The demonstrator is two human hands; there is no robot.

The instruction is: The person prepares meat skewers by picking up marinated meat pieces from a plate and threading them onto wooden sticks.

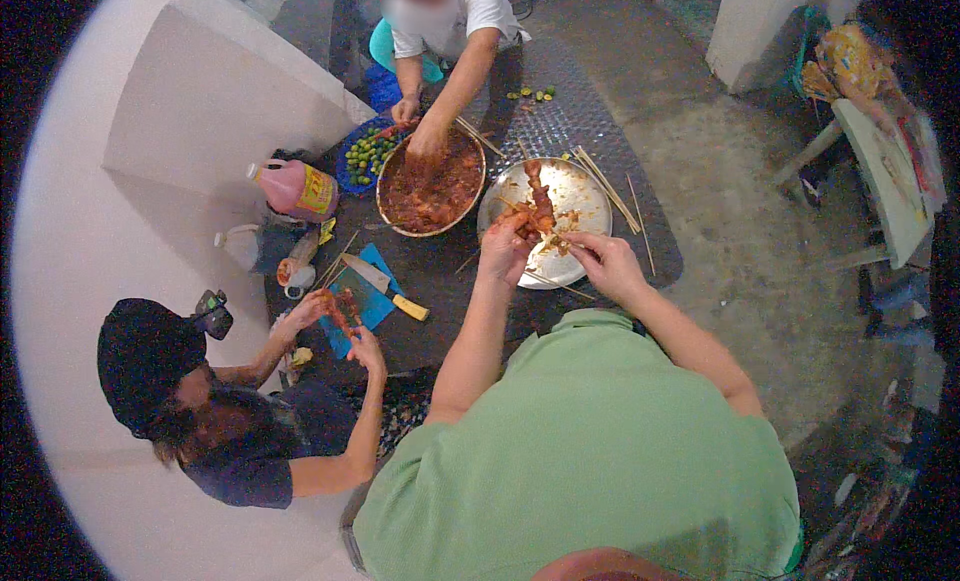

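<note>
Both of my hands are over a round metal tray (pixel 589 194) on the dark table. My left hand (pixel 504 252) holds reddish marinated meat (pixel 531 219), and a thin stick tip shows by its fingers. From the tray's far side a skewer of threaded meat (pixel 537 185) runs down to that hand; whether the hand grips it too I cannot tell. Between thumb and fingertips my right hand (pixel 611 266) pinches a small meat piece (pixel 556 243), close to the left fingers. Sauce and scraps smear the tray floor.
Bamboo sticks (pixel 609 192) lie right of the tray. Left of it stands a bowl of marinated meat (pixel 431 194), with a co-worker's hand (pixel 427 144) inside. Another person's hands (pixel 366 350) hold meat over a blue board (pixel 375 303) bearing a knife (pixel 386 284). Beyond sits a pink jug (pixel 296 189).
</note>
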